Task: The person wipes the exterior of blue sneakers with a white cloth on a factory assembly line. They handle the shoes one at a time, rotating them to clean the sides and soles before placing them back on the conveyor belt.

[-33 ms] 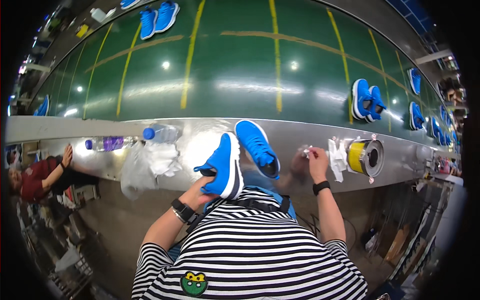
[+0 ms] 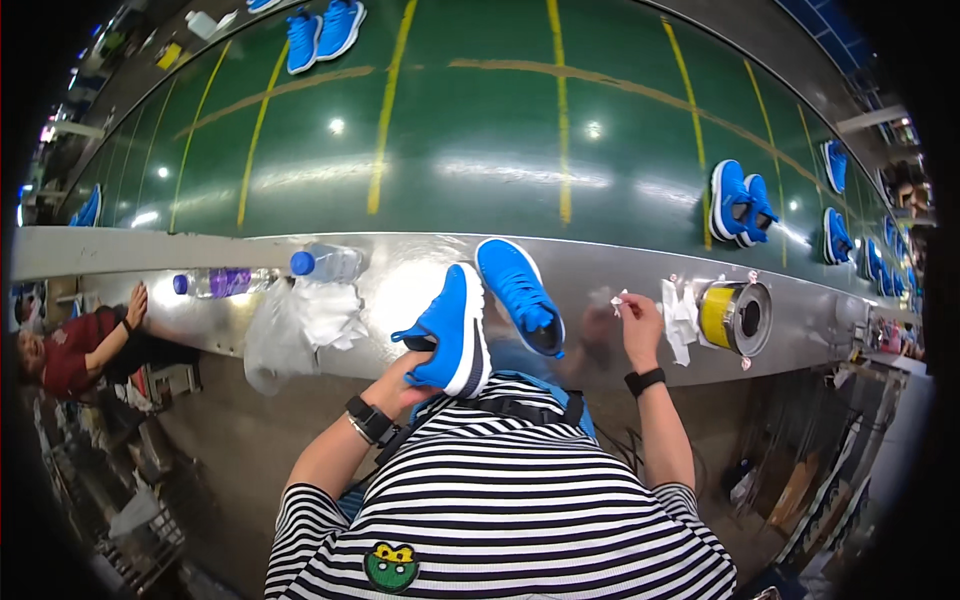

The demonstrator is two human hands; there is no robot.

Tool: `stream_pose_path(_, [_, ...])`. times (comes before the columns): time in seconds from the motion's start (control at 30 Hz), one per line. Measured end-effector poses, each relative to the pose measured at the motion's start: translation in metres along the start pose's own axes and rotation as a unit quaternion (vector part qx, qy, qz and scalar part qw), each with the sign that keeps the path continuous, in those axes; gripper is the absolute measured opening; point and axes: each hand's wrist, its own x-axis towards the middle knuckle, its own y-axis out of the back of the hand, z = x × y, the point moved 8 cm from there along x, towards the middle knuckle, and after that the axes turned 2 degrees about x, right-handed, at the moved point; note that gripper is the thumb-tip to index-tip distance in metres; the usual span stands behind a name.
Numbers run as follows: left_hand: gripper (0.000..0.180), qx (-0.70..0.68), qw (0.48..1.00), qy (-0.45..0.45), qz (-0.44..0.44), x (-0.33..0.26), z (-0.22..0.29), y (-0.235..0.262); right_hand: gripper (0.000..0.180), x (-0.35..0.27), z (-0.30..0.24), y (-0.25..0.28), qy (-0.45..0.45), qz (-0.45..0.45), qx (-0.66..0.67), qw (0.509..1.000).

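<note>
Lighting: bright, even, from overhead lamps; their reflections sit as small white spots and long pale streaks on the green conveyor belt (image 2: 480,150), well beyond the left hand (image 2: 410,385) and the blue shoe (image 2: 450,330) it grips. Glare: strong white patch on the steel ledge (image 2: 400,280) just behind that shoe. Shadows: soft, faint. Distortion: heavy fisheye; straight edges bow, corners black. Focus: centre sharp, rim smeared and dim.

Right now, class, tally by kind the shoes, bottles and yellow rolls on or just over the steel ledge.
Blue shoes: 2
Clear bottles: 2
Yellow roll: 1
Total: 5
</note>
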Motion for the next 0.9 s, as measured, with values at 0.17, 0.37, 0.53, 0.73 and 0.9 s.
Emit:
stream_pose_path(0.17, [0.017,-0.017,1.0,-0.016,-0.005,0.001,-0.004,0.003,0.014,-0.046,-0.134,-0.072,-0.022,-0.182,0.24,0.953])
stream_pose_path(0.37, [0.014,0.016,0.999,-0.033,0.017,0.001,0.001,-0.003,0.011,-0.102,-0.173,-0.16,0.137,-0.423,0.01,0.896])
stream_pose_path(0.53, [0.023,0.142,0.988,-0.047,0.045,0.006,0.005,0.007,0.007,-0.095,-0.162,-0.183,0.147,-0.403,-0.086,0.899])
stream_pose_path(0.73, [0.02,0.214,0.972,-0.016,0.1,-0.004,0.013,0.001,0.005,-0.104,-0.168,-0.175,0.127,-0.433,-0.079,0.889])
stream_pose_path(0.9, [0.021,0.201,0.976,-0.011,0.084,0.002,0.007,0.002,0.006,-0.093,-0.16,-0.188,0.139,-0.406,-0.112,0.896])
